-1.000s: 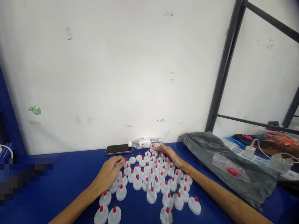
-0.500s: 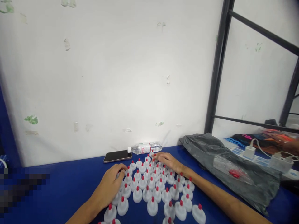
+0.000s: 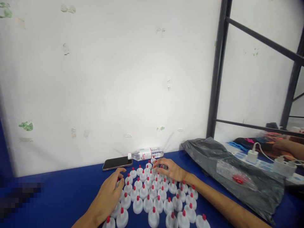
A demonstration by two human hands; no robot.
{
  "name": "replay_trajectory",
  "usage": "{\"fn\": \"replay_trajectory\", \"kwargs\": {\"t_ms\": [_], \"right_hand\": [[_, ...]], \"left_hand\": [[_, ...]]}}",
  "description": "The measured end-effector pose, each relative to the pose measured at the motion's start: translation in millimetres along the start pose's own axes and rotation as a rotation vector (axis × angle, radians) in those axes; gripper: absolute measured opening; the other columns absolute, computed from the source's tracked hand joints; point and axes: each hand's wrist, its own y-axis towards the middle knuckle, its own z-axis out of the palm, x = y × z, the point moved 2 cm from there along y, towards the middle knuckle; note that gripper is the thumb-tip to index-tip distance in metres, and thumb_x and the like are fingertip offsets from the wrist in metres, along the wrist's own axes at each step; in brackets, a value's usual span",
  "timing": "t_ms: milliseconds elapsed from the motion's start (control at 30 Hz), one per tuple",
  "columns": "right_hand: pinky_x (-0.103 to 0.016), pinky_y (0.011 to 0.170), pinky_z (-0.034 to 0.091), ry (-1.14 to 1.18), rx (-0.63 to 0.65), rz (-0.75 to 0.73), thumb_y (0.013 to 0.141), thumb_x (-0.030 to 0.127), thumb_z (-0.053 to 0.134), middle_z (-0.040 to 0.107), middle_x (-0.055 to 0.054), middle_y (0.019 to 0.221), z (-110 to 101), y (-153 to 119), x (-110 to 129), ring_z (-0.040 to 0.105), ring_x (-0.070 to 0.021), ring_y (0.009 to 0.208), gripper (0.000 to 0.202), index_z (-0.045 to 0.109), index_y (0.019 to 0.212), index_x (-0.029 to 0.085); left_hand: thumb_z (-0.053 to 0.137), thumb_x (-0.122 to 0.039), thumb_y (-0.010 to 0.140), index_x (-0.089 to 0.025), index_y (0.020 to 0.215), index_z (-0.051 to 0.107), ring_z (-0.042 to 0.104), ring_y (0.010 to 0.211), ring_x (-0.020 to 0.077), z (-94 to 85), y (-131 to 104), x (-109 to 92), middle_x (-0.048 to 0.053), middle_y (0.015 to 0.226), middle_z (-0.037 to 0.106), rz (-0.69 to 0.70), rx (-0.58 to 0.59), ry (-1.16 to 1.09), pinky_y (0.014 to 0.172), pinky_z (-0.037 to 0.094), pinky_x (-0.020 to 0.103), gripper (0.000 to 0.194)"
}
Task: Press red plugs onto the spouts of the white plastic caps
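Small squat white bottles with red tips (image 3: 143,192) stand upright, several rows deep, across the blue table. At the left edge of the group, my left hand (image 3: 108,193) rests with its fingers curved and the thumb apart. It touches the outer bottles, and part of one shows between thumb and forefinger. My right hand (image 3: 172,170) reaches over the far end of the group. Its thumb and forefinger close around the red tip of one bottle (image 3: 154,171), which they partly cover. Other bottles are partly hidden beneath that hand.
A phone (image 3: 117,163) and a clear water bottle (image 3: 147,154) lie by the white wall. To the right are a dark grey plastic bag (image 3: 201,150), a clear pouch with red pieces (image 3: 237,179), plugged-in chargers (image 3: 285,167) and another person's hand (image 3: 287,145).
The view has shifted slightly. My right hand's fingers have curled more and come a little nearer. My left hand has moved slightly down along the bottles' left edge. Another person's hand shows more.
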Motion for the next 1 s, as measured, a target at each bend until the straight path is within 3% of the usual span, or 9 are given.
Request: {"fn": "replay_trajectory", "kwargs": {"t_ms": [367,633,1000], "right_hand": [[-0.040,0.104,0.045,-0.007,-0.013,0.016,0.092,0.057,0.062,0.070,-0.005,0.125,2,0,-4,0.060,-0.0277,0.120,0.037,0.075,0.113,0.028],[-0.039,0.105,0.046,0.096,0.009,-0.002,0.098,0.057,0.052,0.072,-0.005,0.121,7,0,12,0.063,-0.0265,0.116,0.041,0.075,0.112,0.025],[-0.046,0.117,0.035,0.184,-0.005,0.073,0.099,0.063,0.043,0.063,-0.007,0.140,15,-1,12,0.054,-0.0297,0.133,0.055,0.070,0.127,0.023]], "left_hand": [[0.039,-0.027,0.095,-0.027,0.120,0.059,0.066,0.100,0.0226,1.4,1,3,0.003,0.106,0.068,0.013,0.022,0.014,0.090,0.047,0.037,0.032],[0.039,-0.026,0.096,-0.027,0.120,0.059,0.066,0.099,0.0229,1.4,-1,0,0.004,0.107,0.068,0.014,0.007,0.019,0.088,0.048,0.037,0.031],[0.043,-0.028,0.094,-0.028,0.117,0.061,0.068,0.098,0.0233,-2.2,-1,-5,0.003,0.107,0.071,0.023,0.018,0.015,0.087,0.050,0.036,0.029]]}}
